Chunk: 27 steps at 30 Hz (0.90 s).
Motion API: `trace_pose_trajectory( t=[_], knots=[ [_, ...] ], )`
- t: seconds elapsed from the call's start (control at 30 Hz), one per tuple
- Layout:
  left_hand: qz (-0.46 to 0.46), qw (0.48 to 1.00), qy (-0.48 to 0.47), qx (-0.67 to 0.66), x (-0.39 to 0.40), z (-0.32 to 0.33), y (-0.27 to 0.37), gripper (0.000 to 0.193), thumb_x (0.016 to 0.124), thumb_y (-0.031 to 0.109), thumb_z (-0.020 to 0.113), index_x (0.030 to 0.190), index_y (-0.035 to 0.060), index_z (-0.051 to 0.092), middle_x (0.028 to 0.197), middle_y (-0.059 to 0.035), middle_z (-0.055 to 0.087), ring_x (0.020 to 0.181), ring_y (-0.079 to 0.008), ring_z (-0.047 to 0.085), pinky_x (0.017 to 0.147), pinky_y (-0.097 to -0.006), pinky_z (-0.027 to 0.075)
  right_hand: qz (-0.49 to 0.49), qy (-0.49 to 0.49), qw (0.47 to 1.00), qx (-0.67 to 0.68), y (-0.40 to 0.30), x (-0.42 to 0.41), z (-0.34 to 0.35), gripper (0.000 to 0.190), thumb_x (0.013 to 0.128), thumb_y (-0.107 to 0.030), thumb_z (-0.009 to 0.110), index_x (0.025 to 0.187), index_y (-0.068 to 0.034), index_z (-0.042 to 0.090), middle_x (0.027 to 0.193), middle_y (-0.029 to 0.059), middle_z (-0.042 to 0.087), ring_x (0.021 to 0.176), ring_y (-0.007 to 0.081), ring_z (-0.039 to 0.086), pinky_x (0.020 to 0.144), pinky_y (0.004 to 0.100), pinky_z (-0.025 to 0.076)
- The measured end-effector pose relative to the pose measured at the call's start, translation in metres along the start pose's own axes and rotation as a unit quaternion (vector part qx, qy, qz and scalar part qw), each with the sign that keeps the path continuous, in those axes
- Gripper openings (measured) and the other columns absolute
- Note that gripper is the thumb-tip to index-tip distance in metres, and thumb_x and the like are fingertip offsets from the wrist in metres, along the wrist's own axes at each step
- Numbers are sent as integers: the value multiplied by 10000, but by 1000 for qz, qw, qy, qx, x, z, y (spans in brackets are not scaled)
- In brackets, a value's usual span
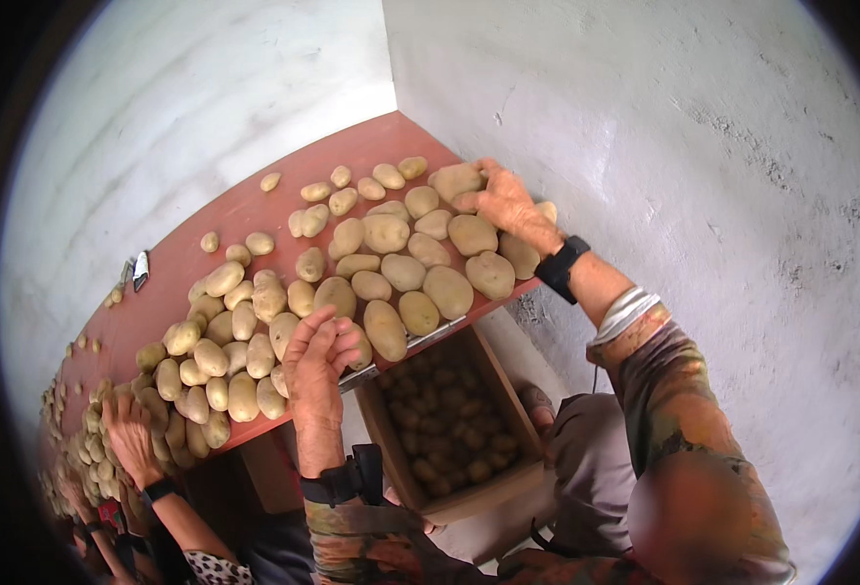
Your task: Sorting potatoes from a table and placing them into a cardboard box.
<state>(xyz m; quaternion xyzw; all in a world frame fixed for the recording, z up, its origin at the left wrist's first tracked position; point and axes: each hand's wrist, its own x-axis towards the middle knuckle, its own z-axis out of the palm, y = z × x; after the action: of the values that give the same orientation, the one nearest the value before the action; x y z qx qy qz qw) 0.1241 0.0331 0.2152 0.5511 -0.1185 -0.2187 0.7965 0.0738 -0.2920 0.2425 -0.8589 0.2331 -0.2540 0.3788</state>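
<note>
My right hand (507, 199) reaches to the far right of the red tabletop (393, 135), its thumb and fingers around a large potato (456, 182). My left hand (319, 358) is raised by the front edge with loosely bent fingers, and I see nothing in it. Behind it lies a spread of pale brown potatoes (402, 272), larger ones mostly at the right. Smaller potatoes (371, 188) lie loosely towards the back of the table.
Below the table edge stands a cardboard box (499, 479) with many potatoes inside. A co-worker's hand (129, 431) touches the potato pile at left; another person's arm is beyond it. A grey wall (620, 183) borders the table's right end. A small white-and-dark object (140, 271) lies near the back edge.
</note>
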Motion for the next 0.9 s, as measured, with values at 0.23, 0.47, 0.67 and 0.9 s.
trace_pose_trajectory(
  t=[0.23,0.47,0.67,0.9],
  knots=[
    [8,1000,26,11,1,-3,2,227,884,114,550,1086,16,580,886,-80,641,722,-125,634,583,-223,528,36,35,989,-140,17,43,-14,623,690,-188,736,1218,-29,446,1065,218,593,1027,332,568,884,386,460],
    [-6,999,30,9,4,-7,3,221,886,112,548,1078,9,583,892,-86,644,727,-125,635,583,-224,533,65,61,981,-170,17,77,-6,521,751,-181,664,1203,-23,458,1126,201,574,1059,344,549,875,421,456],
    [-4,999,21,28,5,-5,1,235,891,119,526,1090,1,567,905,-108,646,759,-156,652,613,-250,548,1,-157,913,-376,33,78,3,304,865,-125,439,1126,-24,557,1183,173,561,1099,349,532,1003,470,352],
    [-1,1000,10,24,3,-5,4,232,895,127,528,1086,2,570,898,-105,647,752,-153,650,612,-248,546,28,-148,915,-375,31,68,-4,325,827,-194,539,1134,-95,583,1072,156,616,1016,330,568,903,439,418]
  ],
)
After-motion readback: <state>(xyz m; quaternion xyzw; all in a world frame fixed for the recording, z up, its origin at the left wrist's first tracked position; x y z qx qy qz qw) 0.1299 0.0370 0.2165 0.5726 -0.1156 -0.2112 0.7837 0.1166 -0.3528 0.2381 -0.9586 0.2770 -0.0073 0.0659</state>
